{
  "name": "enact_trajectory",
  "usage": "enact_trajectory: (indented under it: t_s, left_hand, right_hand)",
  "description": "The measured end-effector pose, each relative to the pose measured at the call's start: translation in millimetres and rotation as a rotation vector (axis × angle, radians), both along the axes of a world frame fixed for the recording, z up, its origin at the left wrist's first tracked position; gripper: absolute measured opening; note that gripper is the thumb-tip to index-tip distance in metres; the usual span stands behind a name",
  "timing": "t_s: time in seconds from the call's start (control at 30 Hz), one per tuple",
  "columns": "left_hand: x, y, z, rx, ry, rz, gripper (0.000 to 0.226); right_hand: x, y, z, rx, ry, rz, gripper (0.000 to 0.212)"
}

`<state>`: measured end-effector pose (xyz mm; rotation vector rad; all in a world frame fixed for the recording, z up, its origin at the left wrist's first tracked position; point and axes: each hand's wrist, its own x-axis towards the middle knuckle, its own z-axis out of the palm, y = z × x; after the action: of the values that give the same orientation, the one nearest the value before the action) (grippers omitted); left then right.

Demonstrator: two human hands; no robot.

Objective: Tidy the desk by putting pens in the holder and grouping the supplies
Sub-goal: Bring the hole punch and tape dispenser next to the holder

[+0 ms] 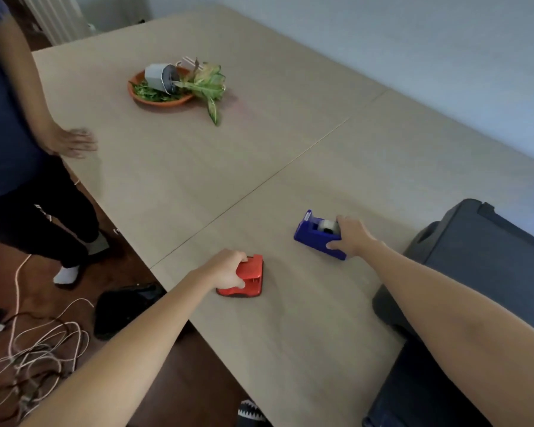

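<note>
A red hole punch (251, 278) lies on the wooden desk (290, 167) near its front left edge, and my left hand (225, 271) grips its near end from above. To its right stands a blue tape dispenser (313, 234) with a white tape roll in it. My right hand (352, 235) is closed around the dispenser's right end. Both objects rest on the desk. No pens or pen holder are in view.
An orange dish (158, 98) at the far left of the desk holds a tipped grey pot and a leafy plant (205, 83). Another person stands at the left with a hand (73, 143) on the desk edge. A dark chair (475, 257) is at right; cables (34, 346) lie on the floor.
</note>
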<state>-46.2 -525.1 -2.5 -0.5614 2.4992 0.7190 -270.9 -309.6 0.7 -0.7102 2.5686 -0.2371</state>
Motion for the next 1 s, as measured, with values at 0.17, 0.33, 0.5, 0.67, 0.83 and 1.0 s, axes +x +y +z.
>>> enact_trajectory:
  t_s: [0.17, 0.33, 0.5, 0.67, 0.83, 1.0]
  left_hand:
    - [-1, 6, 22, 0.070, 0.015, 0.018, 0.059]
    - [-5, 25, 76, 0.105, 0.109, -0.034, 0.030]
    - [-20, 75, 147, 0.172, 0.197, -0.105, 0.040]
    - [-39, 170, 210, 0.232, 0.227, -0.273, 0.047]
    - [-52, 300, 249, 0.342, 0.178, -0.532, 0.044]
    - [-58, 441, 260, 0.411, 0.092, -0.807, 0.044]
  right_hand:
    - [17, 7, 10, -0.052, 0.016, 0.011, 0.042]
    - [28, 37, 63, -0.174, 0.062, 0.015, 0.040]
    - [43, 116, 146, -0.406, 0.182, -0.103, 0.036]
    - [66, 229, 214, -0.519, 0.331, -0.246, 0.040]
    - [101, 370, 250, -0.540, 0.465, -0.449, 0.036]
    - [145, 508, 251, -0.462, 0.538, -0.669, 0.035]
